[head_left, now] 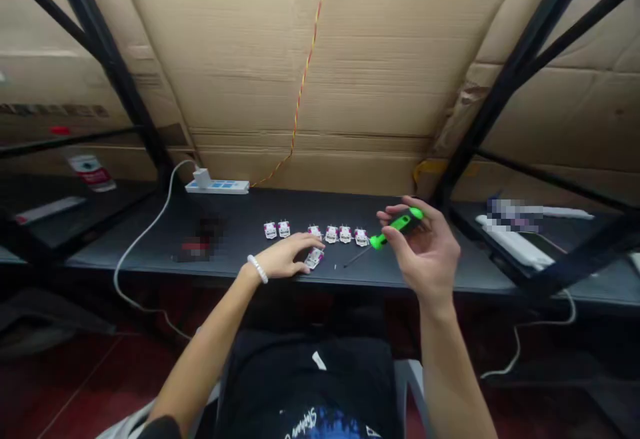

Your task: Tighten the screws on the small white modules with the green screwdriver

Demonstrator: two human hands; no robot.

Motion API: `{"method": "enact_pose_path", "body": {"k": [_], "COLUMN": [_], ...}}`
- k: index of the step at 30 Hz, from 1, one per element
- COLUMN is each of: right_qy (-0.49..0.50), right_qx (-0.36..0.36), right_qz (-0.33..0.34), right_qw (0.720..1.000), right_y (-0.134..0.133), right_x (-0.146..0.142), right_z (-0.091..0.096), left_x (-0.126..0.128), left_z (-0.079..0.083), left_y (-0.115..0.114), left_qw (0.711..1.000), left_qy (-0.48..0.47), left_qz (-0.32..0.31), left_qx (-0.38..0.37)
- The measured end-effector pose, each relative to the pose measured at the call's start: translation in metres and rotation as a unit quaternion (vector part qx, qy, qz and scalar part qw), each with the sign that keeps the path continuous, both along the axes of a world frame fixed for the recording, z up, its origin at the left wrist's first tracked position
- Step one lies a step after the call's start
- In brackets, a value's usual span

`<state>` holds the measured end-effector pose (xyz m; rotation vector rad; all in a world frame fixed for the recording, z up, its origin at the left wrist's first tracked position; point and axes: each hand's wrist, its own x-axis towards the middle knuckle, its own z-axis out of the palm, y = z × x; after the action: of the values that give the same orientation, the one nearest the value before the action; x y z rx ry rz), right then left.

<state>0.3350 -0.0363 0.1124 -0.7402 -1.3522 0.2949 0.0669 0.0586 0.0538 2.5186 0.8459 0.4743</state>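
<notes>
My left hand [283,257], with a white beaded bracelet at the wrist, pinches a small white-and-magenta part [314,259] between thumb and fingers, low over the desk near its front edge. In my right hand [430,252] is a screwdriver [399,227] with a green and black handle. Its thin dark shaft slants down to the left, the tip apart from the held part. Behind the hands several similar parts lie in a row, one pair [277,229] on the left and others [345,234] to the right. What exactly these parts are is too small to tell.
A power strip [230,187] with a plugged-in white charger and cable [120,265] lies at the back left. A blurred red and black object [197,247] is on the left. Black metal posts [493,112] flank the desk [380,205], and cardboard [375,59] backs it.
</notes>
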Motion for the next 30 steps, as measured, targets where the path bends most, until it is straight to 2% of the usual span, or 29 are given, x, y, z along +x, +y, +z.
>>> {"method": "enact_pose_path", "body": {"k": [1, 3, 12, 17, 30], "right_qy": [0.018, 0.038, 0.066, 0.065, 0.041], "right_qx": [0.009, 0.011, -0.027, -0.039, -0.042], "right_qz": [0.000, 0.012, 0.046, 0.049, 0.066], "right_qw": [1.000, 0.999, 0.996, 0.996, 0.996], "right_y": [0.004, 0.013, 0.029, 0.030, 0.031], "right_x": [-0.004, -0.014, -0.044, -0.046, -0.048], "right_z": [-0.002, -0.008, -0.033, -0.036, -0.041], "left_x": [-0.002, -0.004, -0.002, 0.002, 0.005], "left_z": [-0.001, -0.003, 0.003, 0.003, 0.005], "left_y": [0.003, 0.007, 0.002, 0.001, -0.002], "left_qw": [0.999, 0.997, 1.000, 1.000, 1.000], "left_qy": [-0.006, -0.006, 0.018, 0.019, 0.025], "left_qz": [-0.033, -0.060, -0.015, -0.009, -0.010], "left_qx": [-0.015, -0.041, -0.002, 0.022, 0.011]}}
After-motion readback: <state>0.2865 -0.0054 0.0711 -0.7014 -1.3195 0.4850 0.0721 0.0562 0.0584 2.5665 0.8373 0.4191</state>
